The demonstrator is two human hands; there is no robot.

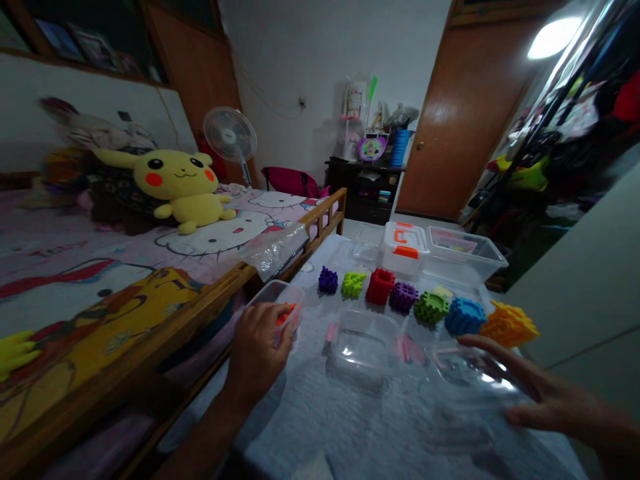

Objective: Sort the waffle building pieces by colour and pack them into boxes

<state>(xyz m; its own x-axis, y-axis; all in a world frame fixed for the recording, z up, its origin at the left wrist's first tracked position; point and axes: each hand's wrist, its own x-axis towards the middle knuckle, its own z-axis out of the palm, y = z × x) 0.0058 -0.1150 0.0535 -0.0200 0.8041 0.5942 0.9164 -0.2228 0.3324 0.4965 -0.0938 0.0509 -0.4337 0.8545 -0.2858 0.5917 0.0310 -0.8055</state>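
Note:
My left hand [260, 353] is at a small clear plastic box [283, 287] on the left of the table. Its fingers are curled round an orange piece [286, 315] at the box, partly hidden by the hand. On the right, my right hand [540, 393] grips a clear plastic lid [470, 373], thumb and fingers at its right side; its outline is slightly blurred. Between the hands stands an open clear box [365, 340] with pink clips [413, 350] at its side.
Behind runs a row of interlocking foam-like cubes, including a red cube [381, 287], a blue cube [465, 315] and a yellow one [510, 325]. Farther back are a white-lidded box [405, 243] and an open clear bin [467, 250]. A wooden bed rail [200, 300] borders the left.

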